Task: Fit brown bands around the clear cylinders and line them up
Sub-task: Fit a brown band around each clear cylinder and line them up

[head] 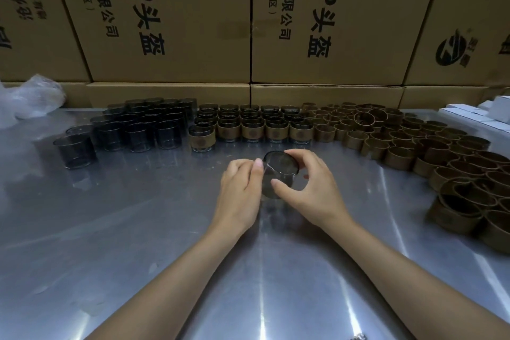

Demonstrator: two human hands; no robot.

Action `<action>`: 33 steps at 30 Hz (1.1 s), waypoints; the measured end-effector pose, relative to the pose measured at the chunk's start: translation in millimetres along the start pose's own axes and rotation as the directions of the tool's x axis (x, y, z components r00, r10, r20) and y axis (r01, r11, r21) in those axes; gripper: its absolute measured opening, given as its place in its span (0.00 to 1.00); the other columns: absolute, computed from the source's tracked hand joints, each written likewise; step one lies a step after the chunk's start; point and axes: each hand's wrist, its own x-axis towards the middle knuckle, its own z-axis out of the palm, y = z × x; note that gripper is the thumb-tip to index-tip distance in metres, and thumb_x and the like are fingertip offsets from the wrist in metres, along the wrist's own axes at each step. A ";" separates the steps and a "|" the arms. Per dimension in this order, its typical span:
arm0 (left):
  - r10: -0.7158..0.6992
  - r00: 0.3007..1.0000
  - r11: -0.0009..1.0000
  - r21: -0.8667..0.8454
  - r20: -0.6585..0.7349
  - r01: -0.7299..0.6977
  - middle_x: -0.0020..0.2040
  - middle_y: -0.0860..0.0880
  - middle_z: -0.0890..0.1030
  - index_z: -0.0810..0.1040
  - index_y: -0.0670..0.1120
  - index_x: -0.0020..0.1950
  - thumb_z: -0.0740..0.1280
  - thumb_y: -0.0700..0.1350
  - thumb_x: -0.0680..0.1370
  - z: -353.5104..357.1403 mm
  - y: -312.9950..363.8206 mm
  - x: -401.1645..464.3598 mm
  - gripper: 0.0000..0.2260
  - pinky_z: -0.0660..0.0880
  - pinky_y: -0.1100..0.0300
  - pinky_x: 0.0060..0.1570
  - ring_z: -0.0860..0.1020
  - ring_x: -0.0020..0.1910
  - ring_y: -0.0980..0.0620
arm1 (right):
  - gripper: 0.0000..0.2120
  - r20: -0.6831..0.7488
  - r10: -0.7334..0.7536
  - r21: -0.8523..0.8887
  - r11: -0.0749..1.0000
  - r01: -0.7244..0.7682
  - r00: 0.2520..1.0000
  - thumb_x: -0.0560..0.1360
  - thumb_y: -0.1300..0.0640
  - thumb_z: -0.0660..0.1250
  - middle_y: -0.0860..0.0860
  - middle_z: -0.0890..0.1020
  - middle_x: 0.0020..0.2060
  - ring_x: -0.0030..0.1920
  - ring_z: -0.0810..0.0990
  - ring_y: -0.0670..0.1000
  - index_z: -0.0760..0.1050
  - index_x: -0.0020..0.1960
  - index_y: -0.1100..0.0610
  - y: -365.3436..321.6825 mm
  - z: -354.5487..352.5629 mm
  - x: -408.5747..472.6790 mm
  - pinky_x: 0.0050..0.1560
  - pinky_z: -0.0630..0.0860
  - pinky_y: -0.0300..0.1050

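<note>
Both hands hold one bare, smoky clear cylinder [278,171] tilted above the middle of the metal table [138,229]. My left hand [241,190] grips its left side, thumb on the rim. My right hand [306,185] curls round its right side, thumb across the front. No band is on it. Several bare cylinders [138,127] stand grouped at the back left. Banded cylinders [251,125] stand in rows at the back centre. Loose brown bands [414,143] spread across the right.
Stacked cardboard boxes [248,22] wall off the back of the table. A crumpled plastic bag [30,99] lies at the far left. White boxes [480,113] sit at the far right behind the bands.
</note>
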 end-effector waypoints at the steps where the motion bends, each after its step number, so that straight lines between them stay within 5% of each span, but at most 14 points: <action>1: -0.012 1.000 1.000 0.017 0.009 0.012 0.53 0.52 0.75 0.78 0.49 0.45 0.52 0.53 0.82 0.2 0.1 -0.1 0.17 0.66 0.60 0.59 0.71 0.59 0.53 | 0.27 0.007 0.009 -0.017 1.000 -0.009 1.000 0.63 0.43 0.70 0.42 0.76 0.51 0.54 0.72 0.43 0.73 0.60 0.50 -0.4 0.1 0.3 0.51 0.66 0.30; 6: -0.018 0.997 0.992 0.127 0.077 0.009 0.38 0.44 0.74 0.65 0.53 0.28 0.50 0.54 0.82 -2.2 5.3 -1.4 0.23 0.69 0.47 0.55 0.74 0.54 0.37 | 0.27 0.096 0.074 -0.078 0.995 -0.067 0.993 0.60 0.39 0.67 0.42 0.75 0.50 0.54 0.71 0.44 0.71 0.57 0.48 1.3 0.7 0.9 0.50 0.67 0.36; 9: -0.020 0.996 0.986 0.169 0.085 0.006 0.44 0.37 0.78 0.65 0.50 0.27 0.50 0.54 0.83 -1.6 3.1 -1.4 0.24 0.68 0.47 0.55 0.74 0.54 0.36 | 0.31 0.125 0.121 -0.087 0.990 -0.111 0.985 0.57 0.35 0.63 0.42 0.73 0.50 0.54 0.69 0.44 0.69 0.56 0.47 2.7 3.0 1.4 0.49 0.67 0.38; 14: -0.069 0.993 0.986 0.157 0.099 0.053 0.50 0.38 0.79 0.72 0.47 0.34 0.47 0.56 0.82 -2.2 -0.6 -0.2 0.25 0.67 0.50 0.59 0.72 0.59 0.39 | 0.33 0.170 0.137 -0.022 0.991 -0.136 0.976 0.66 0.36 0.68 0.44 0.71 0.56 0.59 0.66 0.45 0.65 0.66 0.48 6.5 2.1 1.6 0.56 0.66 0.41; 16: -0.101 0.992 0.988 0.127 0.079 0.090 0.57 0.42 0.78 0.79 0.46 0.46 0.47 0.56 0.82 -3.2 -1.0 -0.1 0.25 0.63 0.54 0.62 0.69 0.64 0.43 | 0.36 0.093 0.166 0.085 0.981 -0.173 0.982 0.65 0.30 0.62 0.43 0.70 0.55 0.59 0.65 0.42 0.64 0.67 0.47 5.8 -1.8 2.5 0.54 0.64 0.36; 18: -0.119 0.992 0.990 0.084 0.048 0.115 0.59 0.45 0.77 0.80 0.46 0.51 0.47 0.55 0.83 -4.0 -1.0 1.2 0.24 0.62 0.57 0.62 0.69 0.65 0.45 | 0.29 -0.065 0.176 0.092 0.981 -0.170 0.982 0.69 0.33 0.61 0.43 0.72 0.53 0.58 0.66 0.43 0.67 0.65 0.48 10.1 -7.7 5.1 0.51 0.63 0.35; 22: -0.174 0.984 0.984 -0.026 0.036 0.175 0.55 0.54 0.73 0.77 0.56 0.50 0.48 0.57 0.82 -5.2 -1.4 4.0 0.18 0.60 0.60 0.59 0.69 0.64 0.52 | 0.15 -0.201 0.290 -0.213 0.920 -0.330 0.936 0.78 0.49 0.62 0.50 0.73 0.58 0.65 0.66 0.52 0.71 0.62 0.54 35.0 -24.6 13.0 0.58 0.64 0.44; 25: -0.171 0.984 0.984 -0.041 0.056 0.173 0.54 0.56 0.72 0.75 0.60 0.46 0.49 0.58 0.82 -5.8 -1.9 4.5 0.15 0.60 0.61 0.57 0.69 0.59 0.56 | 0.17 -0.189 0.447 -0.317 0.815 -0.485 0.874 0.78 0.50 0.62 0.55 0.70 0.65 0.67 0.64 0.57 0.70 0.65 0.55 48.7 -32.1 19.9 0.63 0.64 0.50; 33: -0.141 0.989 0.989 -0.027 0.052 0.142 0.47 0.58 0.75 0.77 0.54 0.42 0.53 0.55 0.82 -3.8 -4.9 6.9 0.16 0.62 0.63 0.49 0.72 0.53 0.57 | 0.24 -0.251 0.545 -0.526 0.617 -0.585 0.800 0.79 0.51 0.60 0.61 0.71 0.65 0.61 0.73 0.65 0.61 0.71 0.60 82.8 -54.2 57.9 0.55 0.72 0.56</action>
